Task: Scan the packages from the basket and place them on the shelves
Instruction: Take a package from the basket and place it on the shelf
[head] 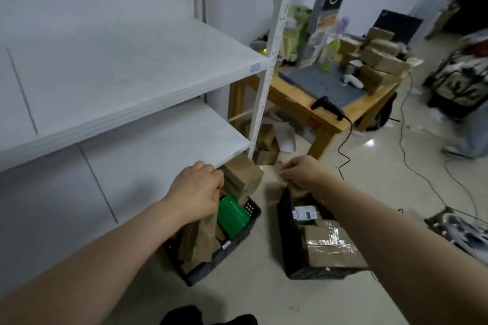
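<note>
Your left hand [196, 188] is closed on the far rim of the left black plastic basket [224, 253], its brown cardboard packages [244, 175] just beyond your knuckles. Your right hand [301, 173] grips the right black basket [287, 240]'s far edge; its taped cardboard box [330, 245] lies nearer you.

Two bare arms reach down over two black baskets of parcels on a pale floor. The left hand [196, 188] grips a brown box [243, 175] above the left basket [224, 253]; the right hand [303, 173] pinches the right basket [290, 245] at its far rim. White shelves [132, 74] stand left.
</note>
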A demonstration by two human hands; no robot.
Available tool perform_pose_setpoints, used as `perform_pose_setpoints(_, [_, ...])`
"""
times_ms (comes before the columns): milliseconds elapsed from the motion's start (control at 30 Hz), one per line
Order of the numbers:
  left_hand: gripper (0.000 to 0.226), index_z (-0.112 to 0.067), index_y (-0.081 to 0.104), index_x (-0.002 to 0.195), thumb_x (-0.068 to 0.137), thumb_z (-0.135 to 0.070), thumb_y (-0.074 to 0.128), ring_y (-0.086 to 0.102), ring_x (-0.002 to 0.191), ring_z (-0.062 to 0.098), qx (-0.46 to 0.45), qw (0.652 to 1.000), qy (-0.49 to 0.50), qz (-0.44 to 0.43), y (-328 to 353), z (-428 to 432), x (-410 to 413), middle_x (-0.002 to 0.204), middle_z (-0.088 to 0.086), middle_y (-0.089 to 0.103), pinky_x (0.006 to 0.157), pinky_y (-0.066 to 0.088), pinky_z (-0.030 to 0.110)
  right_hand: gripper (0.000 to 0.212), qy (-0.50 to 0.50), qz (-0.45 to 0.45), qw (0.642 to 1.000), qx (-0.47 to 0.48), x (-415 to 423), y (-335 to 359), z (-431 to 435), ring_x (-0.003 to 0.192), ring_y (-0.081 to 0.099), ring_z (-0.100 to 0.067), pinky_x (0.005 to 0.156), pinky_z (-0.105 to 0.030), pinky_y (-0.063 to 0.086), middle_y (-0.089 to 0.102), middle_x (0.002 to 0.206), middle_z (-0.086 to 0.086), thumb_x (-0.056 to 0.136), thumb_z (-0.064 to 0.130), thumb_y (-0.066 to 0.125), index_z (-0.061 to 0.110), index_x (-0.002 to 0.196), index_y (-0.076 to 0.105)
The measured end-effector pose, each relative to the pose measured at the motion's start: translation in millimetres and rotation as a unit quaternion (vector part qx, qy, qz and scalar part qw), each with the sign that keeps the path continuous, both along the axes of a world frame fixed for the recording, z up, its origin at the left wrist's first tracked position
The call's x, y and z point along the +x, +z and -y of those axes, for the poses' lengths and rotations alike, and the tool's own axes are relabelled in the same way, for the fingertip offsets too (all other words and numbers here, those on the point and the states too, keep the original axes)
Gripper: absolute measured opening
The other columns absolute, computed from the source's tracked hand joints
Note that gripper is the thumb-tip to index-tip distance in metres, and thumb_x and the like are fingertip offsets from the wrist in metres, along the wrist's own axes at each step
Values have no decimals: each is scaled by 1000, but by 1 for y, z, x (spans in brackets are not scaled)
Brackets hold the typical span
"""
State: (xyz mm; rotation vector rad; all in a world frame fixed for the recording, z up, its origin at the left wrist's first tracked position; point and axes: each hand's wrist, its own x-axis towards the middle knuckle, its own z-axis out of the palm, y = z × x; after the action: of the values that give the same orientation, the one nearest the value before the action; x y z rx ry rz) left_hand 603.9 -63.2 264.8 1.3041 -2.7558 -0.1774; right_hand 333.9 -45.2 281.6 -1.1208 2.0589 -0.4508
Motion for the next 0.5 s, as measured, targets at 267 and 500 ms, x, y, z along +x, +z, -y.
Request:
perform_pose_setpoints(267, [18, -25, 62, 110, 96, -28, 51, 50, 108, 16, 117, 991, -30, 50, -60, 53, -103, 111, -5, 60, 87, 48, 32, 9, -79, -3, 995, 67, -137, -64, -2, 62, 58, -25, 58, -33, 49, 62, 72, -14, 85, 10, 66, 9, 76, 65])
perform_pose_setpoints(500, [19, -24, 66, 111, 93, -29, 59, 59, 101, 16, 254, 964, -19, 80, -99, 120, -210, 109, -5, 67, 85, 56, 38, 26, -94, -60, 988, 110, -242, -93, 44, 82, 61, -26, 79, -41, 54, 63, 86, -10, 93, 17, 60, 1, 111, 69])
